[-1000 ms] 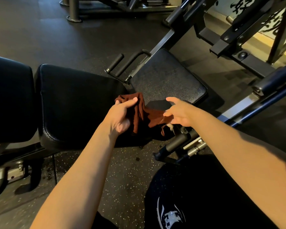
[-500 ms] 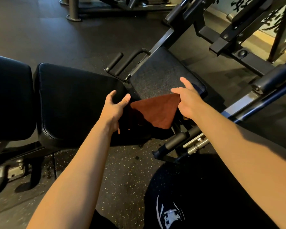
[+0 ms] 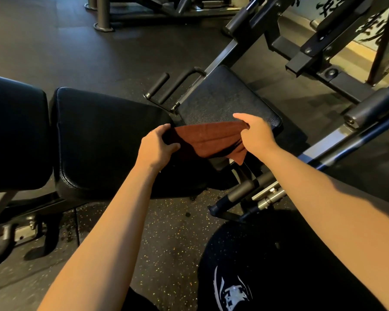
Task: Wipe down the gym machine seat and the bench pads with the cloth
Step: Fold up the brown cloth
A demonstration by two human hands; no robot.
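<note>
A rust-brown cloth is stretched between my two hands over the near end of the black machine seat. My left hand grips the cloth's left edge where the seat meets the black bench pad. My right hand pinches the cloth's upper right corner above the seat. A loose corner of the cloth hangs down at the lower right. A second black bench pad lies at the far left.
Two black grip handles stick out beside the seat. A steel machine frame fills the upper right, and a padded bar with bolts juts out below my right forearm. My dark-clothed knee is at the bottom. Speckled rubber floor lies underneath.
The cloth went from bunched in my hands to spread flat on the seat, and now both hands hold it by its edges, stretched out. My left hand has closed on the left edge.
</note>
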